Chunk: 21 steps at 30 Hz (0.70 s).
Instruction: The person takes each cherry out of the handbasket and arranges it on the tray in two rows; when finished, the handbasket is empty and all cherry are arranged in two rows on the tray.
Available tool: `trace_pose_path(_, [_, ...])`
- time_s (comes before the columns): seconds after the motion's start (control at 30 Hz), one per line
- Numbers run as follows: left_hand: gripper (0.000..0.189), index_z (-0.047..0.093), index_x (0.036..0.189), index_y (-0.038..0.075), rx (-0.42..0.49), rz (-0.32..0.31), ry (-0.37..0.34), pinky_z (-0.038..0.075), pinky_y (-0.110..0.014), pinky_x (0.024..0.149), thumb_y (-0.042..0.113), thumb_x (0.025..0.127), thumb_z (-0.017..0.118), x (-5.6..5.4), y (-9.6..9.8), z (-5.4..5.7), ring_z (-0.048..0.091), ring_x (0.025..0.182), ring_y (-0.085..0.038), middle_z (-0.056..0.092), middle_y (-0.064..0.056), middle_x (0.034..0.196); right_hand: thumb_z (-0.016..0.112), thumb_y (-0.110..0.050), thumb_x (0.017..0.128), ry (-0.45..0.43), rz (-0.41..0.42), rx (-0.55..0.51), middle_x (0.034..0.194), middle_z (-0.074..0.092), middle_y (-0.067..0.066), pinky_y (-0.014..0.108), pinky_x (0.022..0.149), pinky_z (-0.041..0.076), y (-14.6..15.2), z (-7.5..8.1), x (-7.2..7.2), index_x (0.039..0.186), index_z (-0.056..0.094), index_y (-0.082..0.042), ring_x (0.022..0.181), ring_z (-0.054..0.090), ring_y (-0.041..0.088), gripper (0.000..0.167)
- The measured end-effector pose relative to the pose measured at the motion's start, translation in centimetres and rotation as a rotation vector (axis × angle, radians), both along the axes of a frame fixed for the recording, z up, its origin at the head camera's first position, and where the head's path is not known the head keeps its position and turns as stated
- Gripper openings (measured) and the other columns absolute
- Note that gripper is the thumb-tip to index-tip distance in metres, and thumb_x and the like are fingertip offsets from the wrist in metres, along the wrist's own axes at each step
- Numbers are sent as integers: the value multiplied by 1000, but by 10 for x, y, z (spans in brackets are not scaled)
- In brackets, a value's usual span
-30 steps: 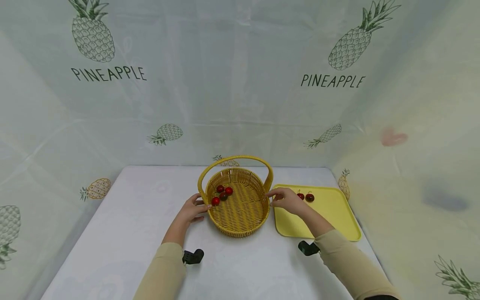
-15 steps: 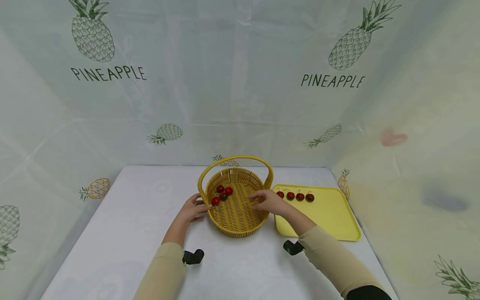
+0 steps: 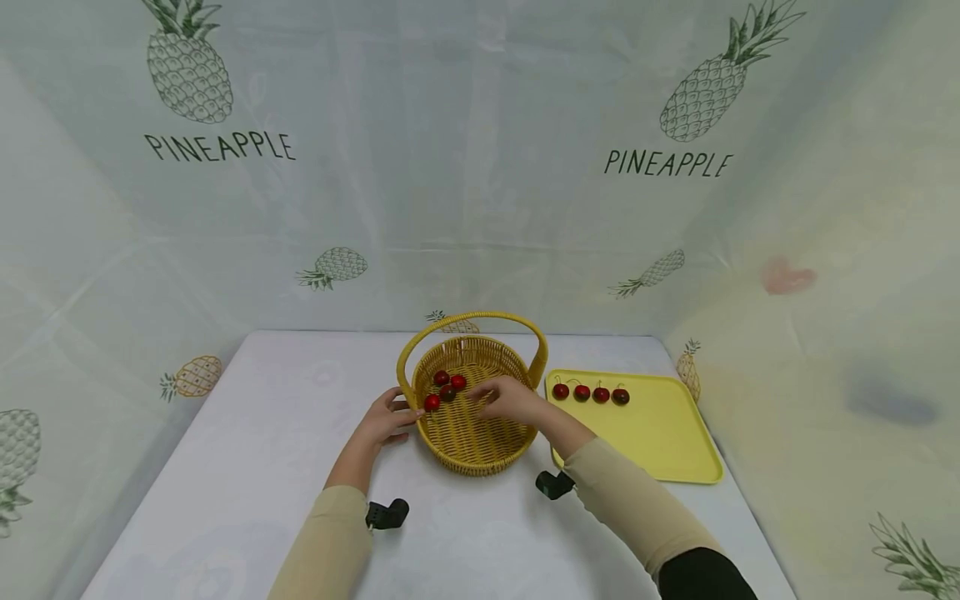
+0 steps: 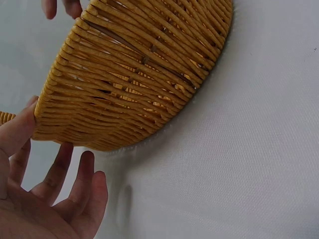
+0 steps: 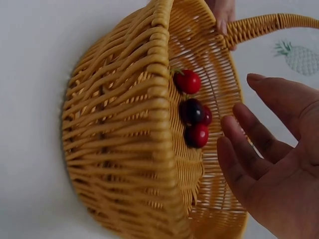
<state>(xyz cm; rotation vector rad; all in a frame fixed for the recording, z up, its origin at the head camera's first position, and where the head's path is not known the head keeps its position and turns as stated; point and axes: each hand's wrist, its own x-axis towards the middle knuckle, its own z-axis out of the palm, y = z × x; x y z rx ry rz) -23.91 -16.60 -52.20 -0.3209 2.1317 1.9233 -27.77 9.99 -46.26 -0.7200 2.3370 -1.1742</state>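
Note:
A yellow-brown wicker basket (image 3: pixel 480 446) with a tall arched handle stands upright on the table. Several red and dark cherries (image 5: pixel 188 81) lie together inside it, toward its left side. My left hand (image 3: pixel 386 419) holds the basket's left rim by the handle's base, thumb at the edge and fingers along the outer wall (image 4: pixel 119 94). Over the basket's opening hovers my right hand (image 3: pixel 512 400), fingers spread and loosely bent, nothing in them. In the right wrist view its fingertips (image 5: pixel 230 124) point toward the cherries, apart from them.
Right of the basket lies a yellow rectangular tray (image 3: pixel 660 446), with several stemmed cherries (image 3: pixel 581 392) in a row along its back left part. The white table (image 3: pixel 300 383) meets a pineapple-print curtain (image 3: pixel 480 208) at the back and sides.
My right hand has moved left from the tray's near corner at the basket's right rim to over the basket's inside, uncovering cherries on the tray. The left hand stays at the rim.

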Motion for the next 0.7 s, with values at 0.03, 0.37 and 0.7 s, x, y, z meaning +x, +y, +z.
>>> trace_pose_path(0.03, [56, 45, 141, 10, -2, 0, 2, 48, -54, 88, 11, 91, 70, 0, 0, 0, 63, 101, -27, 51, -22, 135, 72, -7, 88, -3, 2, 6, 118, 65, 11, 34, 80, 53, -3, 0, -1, 120, 69, -10, 97, 62, 21, 32])
trace_pose_path(0.37, [59, 44, 143, 10, -1, 10, 1, 48, -54, 88, 10, 90, 71, 0, 2, 2, 63, 99, -27, 53, -22, 132, 75, -10, 86, -19, 58, 99, 126, 62, 13, 40, 91, 49, -28, -2, -11, 123, 68, -8, 118, 53, 31, 38])
trace_pose_path(0.7, [60, 44, 143, 10, 1, 5, -12, 49, -52, 87, 12, 90, 72, 0, 1, 1, 63, 100, -25, 51, -22, 135, 74, -9, 87, -22, 35, 161, 116, 64, 8, 33, 81, 50, -47, -12, -25, 124, 67, -11, 103, 57, 19, 38])
